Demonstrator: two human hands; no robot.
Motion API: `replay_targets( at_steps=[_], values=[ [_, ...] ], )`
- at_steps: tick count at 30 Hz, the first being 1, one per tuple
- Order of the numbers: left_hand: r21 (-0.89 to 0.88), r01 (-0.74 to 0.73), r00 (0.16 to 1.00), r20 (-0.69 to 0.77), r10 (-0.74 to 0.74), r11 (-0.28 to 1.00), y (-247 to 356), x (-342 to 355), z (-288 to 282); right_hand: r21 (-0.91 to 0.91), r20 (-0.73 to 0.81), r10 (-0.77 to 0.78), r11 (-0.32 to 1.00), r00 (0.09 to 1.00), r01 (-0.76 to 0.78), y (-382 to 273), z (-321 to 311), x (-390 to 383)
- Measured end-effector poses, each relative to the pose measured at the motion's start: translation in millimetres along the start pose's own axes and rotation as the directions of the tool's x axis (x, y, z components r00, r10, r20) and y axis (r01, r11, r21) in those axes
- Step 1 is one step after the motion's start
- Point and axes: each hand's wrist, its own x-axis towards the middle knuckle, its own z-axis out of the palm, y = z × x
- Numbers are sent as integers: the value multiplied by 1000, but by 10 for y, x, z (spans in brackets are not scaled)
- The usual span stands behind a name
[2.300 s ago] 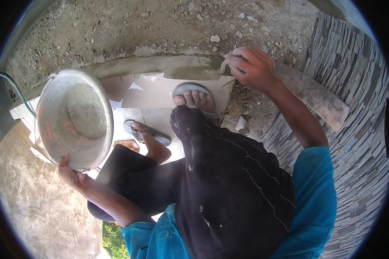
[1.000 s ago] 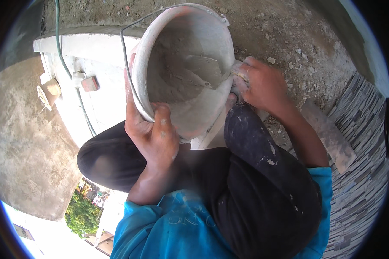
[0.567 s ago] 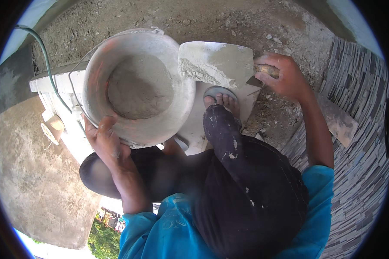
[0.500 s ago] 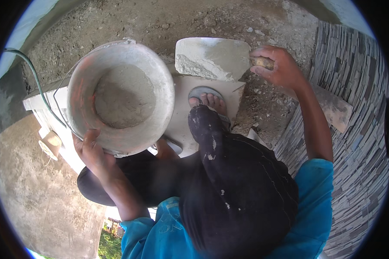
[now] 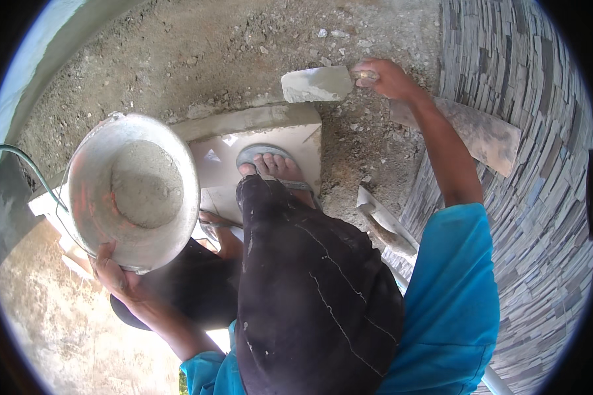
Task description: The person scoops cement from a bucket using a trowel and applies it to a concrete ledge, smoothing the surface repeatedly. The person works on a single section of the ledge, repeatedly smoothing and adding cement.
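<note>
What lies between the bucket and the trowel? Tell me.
The head view shows the step's grey edge running between the bucket and the trowel.

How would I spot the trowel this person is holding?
Find the grey stacked-stone wall on the right. Just left of its upper part is the person's right hand, and the trowel is the flat blade pointing left from it. Unlike the longer, stained board nearby, it is gripped in the hand and smeared with pale paste.
</note>
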Motion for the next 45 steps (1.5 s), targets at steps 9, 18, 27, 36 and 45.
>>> replay_targets(
  at_steps=[9, 18, 27, 36, 45],
  values=[
    [39, 15, 998, -60, -13, 999, 57, -47, 67, -101, 15, -85, 991, 996, 86, -43, 106, 161],
    [9, 59, 997, -52, -58, 998, 44, 8, -10, -173, -128, -257, 957, 958, 234, -56, 237, 21],
    [14, 48, 998, -48, -47, 999, 58, 20, 1, -222, -257, -372, 921, 892, 320, -238, 200, -186],
    [-15, 60, 998, 7, -60, 998, 36, 75, -40, -310, -346, -483, 868, 804, 387, -415, 60, -461],
    [20, 91, 993, -83, -89, 996, 9, 157, -128, -361, -382, -473, 867, 794, 343, -635, -54, -708]
  ],
)
